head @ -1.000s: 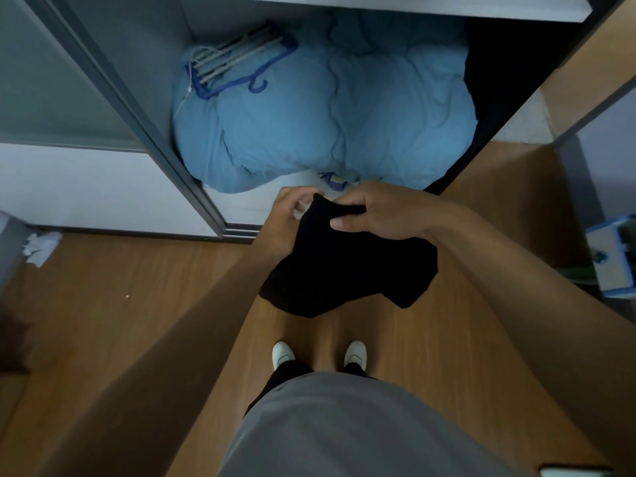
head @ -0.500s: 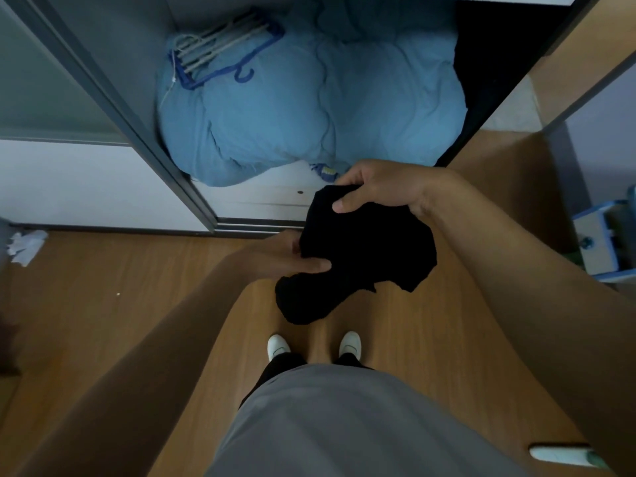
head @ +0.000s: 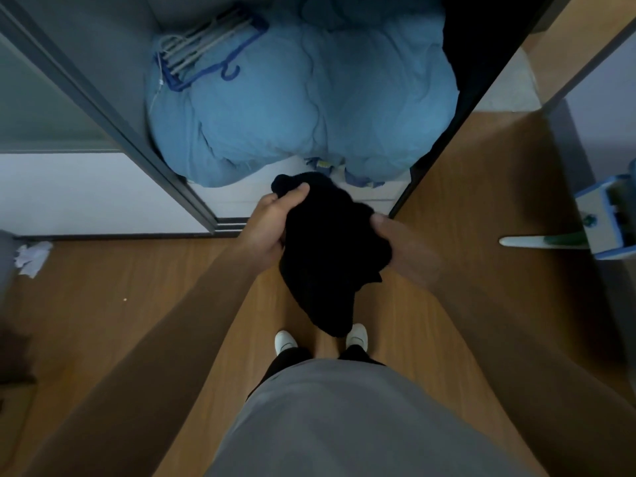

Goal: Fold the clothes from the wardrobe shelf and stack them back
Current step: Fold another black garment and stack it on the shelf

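A crumpled black garment (head: 327, 256) hangs in front of me above the wooden floor, its lower end drooping toward my white shoes. My left hand (head: 272, 225) grips its upper left part, thumb curled over a bunched corner. On the garment's right edge is my right hand (head: 399, 246), blurred, with the thumb on the cloth and the fingers hidden behind it. Ahead stands the open wardrobe (head: 113, 108).
A bulky light-blue duvet (head: 309, 108) fills the wardrobe bottom, with blue and white hangers (head: 206, 49) lying on it. Dark clothes (head: 481, 56) hang at the wardrobe's right. A blue-and-white object (head: 605, 218) juts in at right. Crumpled paper (head: 32, 258) lies on the floor at left.
My left hand moved from the garment's lower left up to its top corner. The right hand dropped from the top to the right edge. The garment now hangs longer.
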